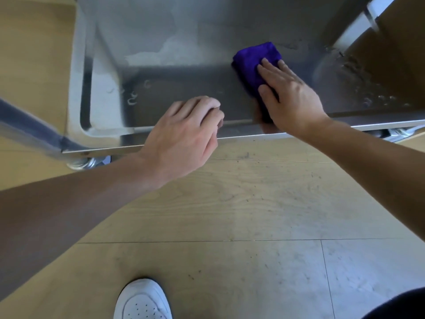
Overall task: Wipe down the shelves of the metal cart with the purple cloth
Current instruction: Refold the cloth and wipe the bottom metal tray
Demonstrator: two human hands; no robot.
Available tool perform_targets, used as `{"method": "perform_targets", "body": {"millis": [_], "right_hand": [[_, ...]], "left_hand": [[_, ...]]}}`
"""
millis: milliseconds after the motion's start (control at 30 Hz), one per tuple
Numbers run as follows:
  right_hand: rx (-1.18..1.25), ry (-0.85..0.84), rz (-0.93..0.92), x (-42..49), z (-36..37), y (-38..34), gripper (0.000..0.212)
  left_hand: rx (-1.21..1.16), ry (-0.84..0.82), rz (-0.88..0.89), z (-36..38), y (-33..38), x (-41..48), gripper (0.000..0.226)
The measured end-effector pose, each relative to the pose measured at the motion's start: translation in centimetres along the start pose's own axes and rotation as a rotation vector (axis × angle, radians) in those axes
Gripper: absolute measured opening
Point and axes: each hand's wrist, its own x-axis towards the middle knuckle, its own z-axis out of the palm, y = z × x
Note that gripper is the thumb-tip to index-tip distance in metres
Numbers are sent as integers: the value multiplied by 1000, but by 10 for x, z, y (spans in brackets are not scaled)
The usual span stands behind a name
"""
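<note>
Purple cloth [255, 63]: folded into a thick pad, lying on a shelf of the metal cart [184, 88], right of centre, near end reaching toward the front rim [115, 147].

Right hand [289, 97]: flat on top of the cloth, fingers straight and slightly spread, thumb out along the pad's left side. Pressing down, not pinching.

Left hand [186, 132]: at the front rim, knuckles up, fingers curled under. Gripping the rim or merely resting on it: cannot tell.

Droplets [358, 72] on the steel to the right of the pad, pale smears [161, 54] to the left.

Handling, as a judgement: soft, light, limp if lifted by a corner, and apt to bunch or unfold under a sideways push. Best taken with the palm over the middle of the fold and weight straight down, to drag without rolling. Wet steel probably slick. With a castor [85, 163] under the frame, steadying with the free hand advisable.
</note>
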Motion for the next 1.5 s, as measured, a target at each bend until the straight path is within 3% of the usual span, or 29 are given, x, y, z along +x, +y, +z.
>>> {"method": "perform_targets", "body": {"millis": [133,200,267,367,433,500,600,667,767,867,1067,1200,1367,1500], "right_hand": [[56,-106,-380,8,15,-39,46],[54,-157,-480,19,15,-39,46],[58,-111,-378,33,13,-29,45],[16,-20,-49,50,15,-27,44],[-39,-14,4,53,24,-50,44],[-19,-62,-158,49,32,-87,45],[27,-227,-567,41,40,-124,46],[74,-272,-677,47,40,-125,45],[135,-142,-443,64,37,-107,44],[27,-101,-179,67,39,-108,45],[69,-176,-541,27,40,-111,46],[71,-69,-368,29,25,-60,45],[-50,21,82,26,3,3,43],[-71,12,32,2,7,-8,45]], "left_hand": [[-4,-14,-15,-3,-3,0,28],[-10,-10,-27,-7,-9,-6,28],[4,-25,-49,-12,-18,-17,27],[38,-59,-121,-22,-37,-38,30],[59,-63,-167,-29,-48,-52,31],[80,-45,-192,-36,-56,-66,30],[102,-10,-197,-41,-61,-79,27],[109,1,-196,-43,-62,-85,26],[109,-2,-192,-46,-60,-89,26],[116,-6,-181,-46,-58,-86,27],[146,30,-146,-34,-51,-62,30],[119,51,-51,-23,-35,-32,28],[81,50,26,-10,-14,4,26],[79,48,47,0,-4,26,27]]}}
